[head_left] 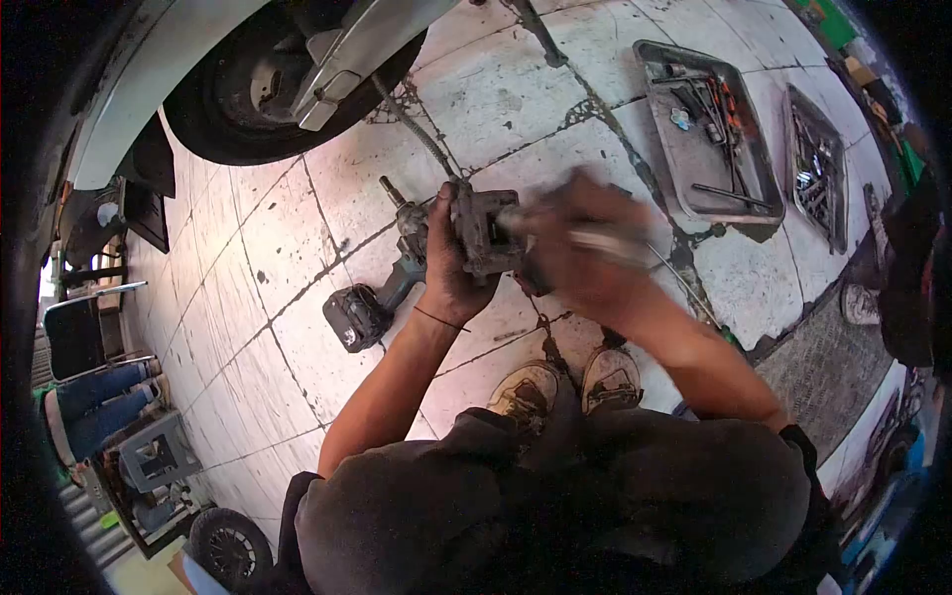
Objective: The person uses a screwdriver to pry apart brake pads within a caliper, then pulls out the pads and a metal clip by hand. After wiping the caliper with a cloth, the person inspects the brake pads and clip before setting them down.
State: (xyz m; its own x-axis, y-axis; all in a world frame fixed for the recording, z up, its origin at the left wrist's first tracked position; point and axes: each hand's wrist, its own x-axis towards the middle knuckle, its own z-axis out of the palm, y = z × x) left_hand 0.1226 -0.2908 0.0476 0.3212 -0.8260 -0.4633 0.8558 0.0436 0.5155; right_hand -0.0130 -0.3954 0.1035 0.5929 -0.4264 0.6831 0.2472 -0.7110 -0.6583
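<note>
My left hand [453,253] is wrapped round the side of a dark, grimy brake caliper [486,236] and holds it above the floor. A hose [416,127] runs from the caliper up toward the wheel. My right hand [595,243], smeared by motion, is at the caliper's right side. It is closed round a pale, elongated thing [607,241], too blurred to name, which reaches toward the caliper's opening. Under my left hand a cordless impact wrench [405,270] lies on the tiles, its black battery [357,317] toward the lower left.
A vehicle wheel [268,94] is at the upper left. A metal tray [666,149] of tools stands at right, beside a narrower tray [838,213] of small tools. My shoes [526,392] are below the caliper. A grey stool [159,454] and a loose tyre [230,548] are at lower left.
</note>
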